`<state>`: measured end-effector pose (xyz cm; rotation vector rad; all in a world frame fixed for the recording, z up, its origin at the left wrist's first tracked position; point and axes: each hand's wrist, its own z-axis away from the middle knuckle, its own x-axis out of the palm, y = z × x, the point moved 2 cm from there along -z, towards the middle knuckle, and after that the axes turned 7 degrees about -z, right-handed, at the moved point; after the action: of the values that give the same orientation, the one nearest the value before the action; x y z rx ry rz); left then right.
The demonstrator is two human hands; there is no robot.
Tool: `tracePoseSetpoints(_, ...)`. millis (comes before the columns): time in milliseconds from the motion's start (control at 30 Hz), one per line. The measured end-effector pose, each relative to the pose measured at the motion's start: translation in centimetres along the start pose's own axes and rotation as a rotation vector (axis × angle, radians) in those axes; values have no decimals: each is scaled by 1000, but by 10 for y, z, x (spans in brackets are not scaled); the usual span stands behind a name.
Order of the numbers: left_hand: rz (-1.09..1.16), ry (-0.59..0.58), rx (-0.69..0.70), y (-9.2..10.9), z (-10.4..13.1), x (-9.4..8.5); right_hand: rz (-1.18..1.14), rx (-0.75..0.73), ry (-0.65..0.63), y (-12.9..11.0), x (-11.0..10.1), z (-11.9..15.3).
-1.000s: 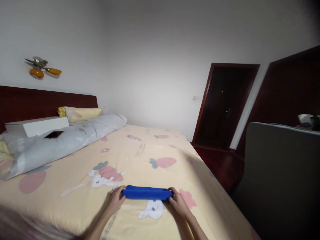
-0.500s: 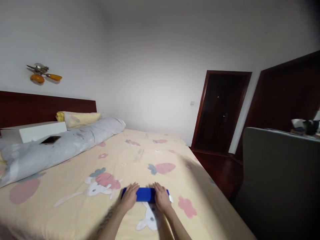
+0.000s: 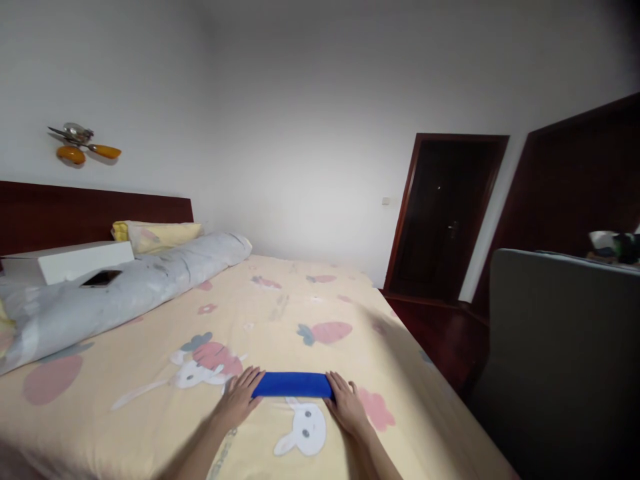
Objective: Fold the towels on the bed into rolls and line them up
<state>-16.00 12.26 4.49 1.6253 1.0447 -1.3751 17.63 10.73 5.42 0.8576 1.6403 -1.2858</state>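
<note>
A blue strip (image 3: 293, 385), smooth and flat like folded cloth, lies crosswise on the patterned bedsheet (image 3: 280, 303) near the bottom centre. At its left end is my left hand (image 3: 240, 397), fingers over the far corner and thumb at the near edge. My right hand (image 3: 347, 402) has the right end between its fingers and thumb in the same way. Between the two hands the middle of the strip is uncovered. A printed white rabbit shows on the sheet just below it.
A rolled grey quilt (image 3: 165, 267) lies along the left of the bed, with a phone (image 3: 102, 278) on it. Behind are a white box (image 3: 83, 262), a pillow (image 3: 163, 235) and the dark headboard (image 3: 95, 205). A grey chair back (image 3: 560, 333) stands at the right.
Both hands have moved apart, from on top of the blue strip out to its two ends. More of the strip's middle shows. The camera view has shifted slightly.
</note>
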Motion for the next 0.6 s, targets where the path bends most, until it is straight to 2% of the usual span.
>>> tracePoseSetpoints(100, -17, -46, -60, 3, 0, -6, 11, 19, -6, 0, -7, 2)
tracePoseSetpoints(200, -53, -31, -126, 15, -4, -11, 15, 6, 18, -11, -15, -2)
tracePoseSetpoints(300, -42, -19, -189, 24, -8, -18, -6, -10, 37, -25, -38, -10)
tracePoseSetpoints(367, 23, -5, -223, 28, -10, -25, -46, -42, 54, -34, -65, -17)
tracePoseSetpoints(467, 232, 21, -264, 37, -12, -37, -139, -131, 87, -53, -123, -26)
tracePoseSetpoints(533, 362, 0, -267, 51, -12, -40, -202, -208, 112, -70, -166, -26)
tracePoseSetpoints(600, 446, -54, -237, 73, -10, -35, -250, -281, 135, -91, -204, -20)
